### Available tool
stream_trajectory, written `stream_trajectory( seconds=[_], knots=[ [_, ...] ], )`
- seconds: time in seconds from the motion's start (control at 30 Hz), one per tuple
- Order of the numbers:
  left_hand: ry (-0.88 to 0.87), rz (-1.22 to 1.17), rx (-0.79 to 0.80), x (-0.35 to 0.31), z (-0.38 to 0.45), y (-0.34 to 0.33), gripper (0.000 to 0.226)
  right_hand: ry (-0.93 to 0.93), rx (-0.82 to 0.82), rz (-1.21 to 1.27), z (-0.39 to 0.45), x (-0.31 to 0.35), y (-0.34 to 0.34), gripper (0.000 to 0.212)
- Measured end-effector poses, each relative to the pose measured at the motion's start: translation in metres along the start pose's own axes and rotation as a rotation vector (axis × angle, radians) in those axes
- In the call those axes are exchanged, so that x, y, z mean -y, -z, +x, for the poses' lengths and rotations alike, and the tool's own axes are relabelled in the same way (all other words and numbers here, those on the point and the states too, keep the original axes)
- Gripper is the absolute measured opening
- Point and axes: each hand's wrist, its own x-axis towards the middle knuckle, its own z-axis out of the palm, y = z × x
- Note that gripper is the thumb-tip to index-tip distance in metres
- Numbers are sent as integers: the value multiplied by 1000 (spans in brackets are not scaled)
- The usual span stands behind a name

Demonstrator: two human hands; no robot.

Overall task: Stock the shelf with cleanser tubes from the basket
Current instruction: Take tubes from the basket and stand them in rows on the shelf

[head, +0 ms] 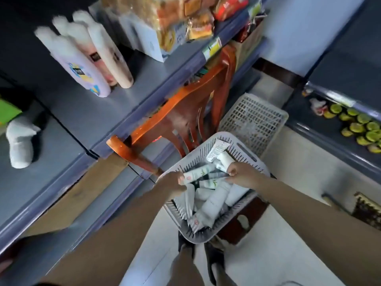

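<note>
A pale slotted basket (250, 157) sits low in front of me, filled with several white cleanser tubes (213, 205). My left hand (173, 184) is at the basket's left rim, fingers closed on the end of a white tube with a green leaf print (199, 172). My right hand (241, 174) is inside the basket toward its far side, closed on another white tube (224, 161). The grey shelf (86, 114) runs along my left, with a bare stretch of board next to tall bottles.
Tall pastel bottles (82, 65) stand on the shelf at upper left, bread and snack packs (175, 19) farther along. An orange plastic chair (185, 112) stands between shelf and basket. An empty mesh basket (253, 118) lies beyond. Green-lidded jars (358, 129) fill a low shelf at right.
</note>
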Motion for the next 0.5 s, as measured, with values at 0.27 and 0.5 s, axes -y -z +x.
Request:
stream_trajectory(
  seconds=[0.27, 0.5],
  knots=[
    [136, -191, 127, 15, 71, -67, 46, 23, 135, -71, 55, -32, -82, 35],
    [357, -290, 217, 26, 112, -121, 66, 257, 170, -440, 84, -38, -147, 41]
  ],
)
